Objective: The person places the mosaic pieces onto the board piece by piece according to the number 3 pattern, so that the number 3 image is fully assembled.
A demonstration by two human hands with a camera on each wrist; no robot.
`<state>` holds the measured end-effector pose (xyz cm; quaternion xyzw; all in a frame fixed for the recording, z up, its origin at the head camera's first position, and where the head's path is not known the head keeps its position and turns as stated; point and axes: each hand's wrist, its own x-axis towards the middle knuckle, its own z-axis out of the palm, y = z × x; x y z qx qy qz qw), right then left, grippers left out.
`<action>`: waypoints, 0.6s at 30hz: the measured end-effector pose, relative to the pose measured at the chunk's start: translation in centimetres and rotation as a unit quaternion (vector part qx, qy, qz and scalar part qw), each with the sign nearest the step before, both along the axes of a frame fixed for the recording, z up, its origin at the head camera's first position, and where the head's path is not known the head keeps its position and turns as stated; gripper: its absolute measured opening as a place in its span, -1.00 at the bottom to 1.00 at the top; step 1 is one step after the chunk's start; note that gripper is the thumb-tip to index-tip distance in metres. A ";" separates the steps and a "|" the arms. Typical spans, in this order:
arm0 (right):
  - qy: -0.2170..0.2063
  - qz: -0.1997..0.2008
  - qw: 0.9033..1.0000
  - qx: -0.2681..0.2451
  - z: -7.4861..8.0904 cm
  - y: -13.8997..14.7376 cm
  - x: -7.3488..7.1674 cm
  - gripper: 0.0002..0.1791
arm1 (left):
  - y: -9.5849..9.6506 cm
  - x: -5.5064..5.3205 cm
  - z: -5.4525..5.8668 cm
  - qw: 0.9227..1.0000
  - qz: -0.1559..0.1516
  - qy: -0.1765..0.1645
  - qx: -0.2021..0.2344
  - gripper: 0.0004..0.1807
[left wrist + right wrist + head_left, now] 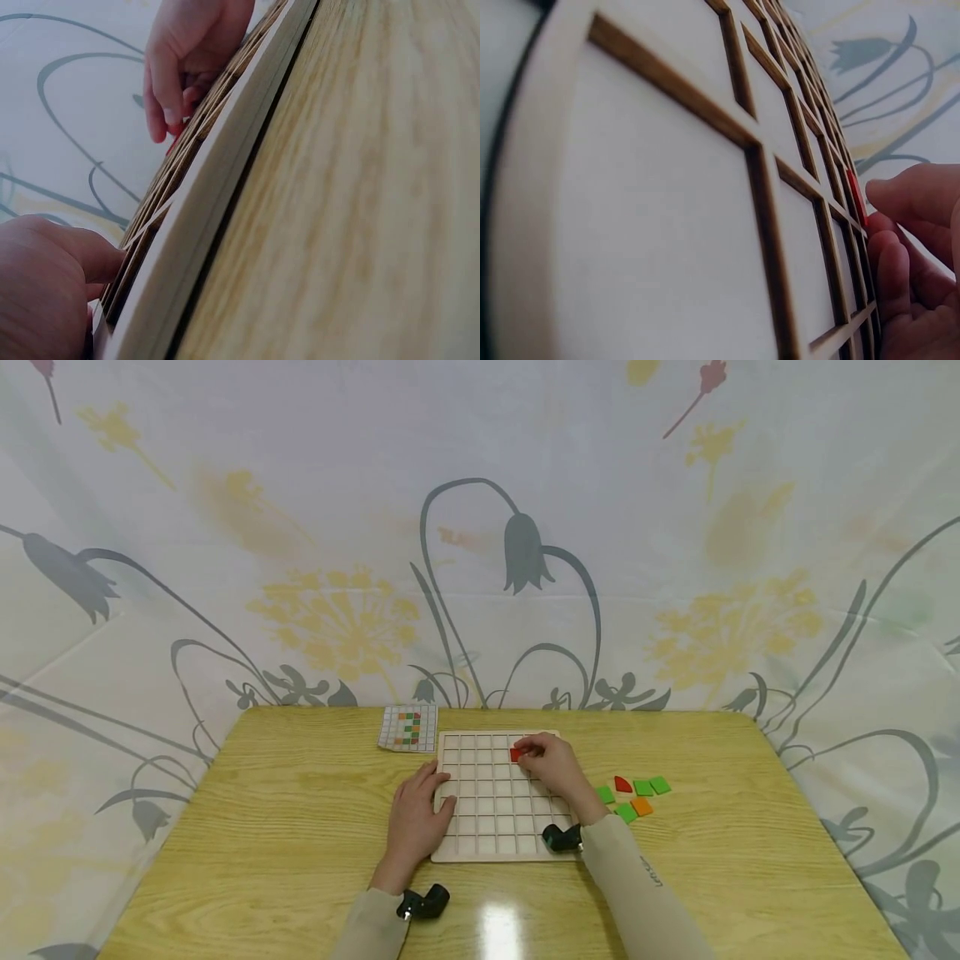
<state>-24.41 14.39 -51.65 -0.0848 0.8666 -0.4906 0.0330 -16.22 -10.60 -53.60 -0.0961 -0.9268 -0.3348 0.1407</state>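
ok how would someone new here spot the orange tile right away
On the wooden table, find the pale gridded board. To its right lies a small group of loose tiles, mostly green. The orange tile, toward the near side, is the only orange one.

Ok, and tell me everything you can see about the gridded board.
The board is a squarish panel that looks like pale wood, with whitish cells set between raised dividers whose sides look dark brown up close, inside a plain border. It lies flat on the table. The left hand rests on its left edge; toward the far right, the right hand pinches a red piece at the grid.
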 end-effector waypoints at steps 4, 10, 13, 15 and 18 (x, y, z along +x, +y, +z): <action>-0.003 0.004 1.000 -0.007 0.0 0.3 0.0 -0.78 | 0.0 0.0 0.1 1.000 0.000 0.001 -0.001 -0.66; -0.007 0.014 0.999 -0.034 0.3 0.8 -0.1 -0.77 | 0.0 0.0 0.0 1.000 -0.001 0.002 0.000 -0.66; -0.011 0.018 0.999 -0.045 0.6 1.1 0.0 -0.75 | 0.0 0.0 -0.1 1.000 -0.002 -0.001 0.002 -0.66; -0.014 0.019 0.999 -0.049 0.6 1.4 0.0 -0.74 | 0.0 0.0 -0.1 1.000 -0.003 -0.004 0.002 -0.66; -0.012 0.020 0.999 -0.045 0.7 1.8 0.1 -0.72 | 0.0 0.0 -0.1 1.000 -0.002 -0.005 0.001 -0.66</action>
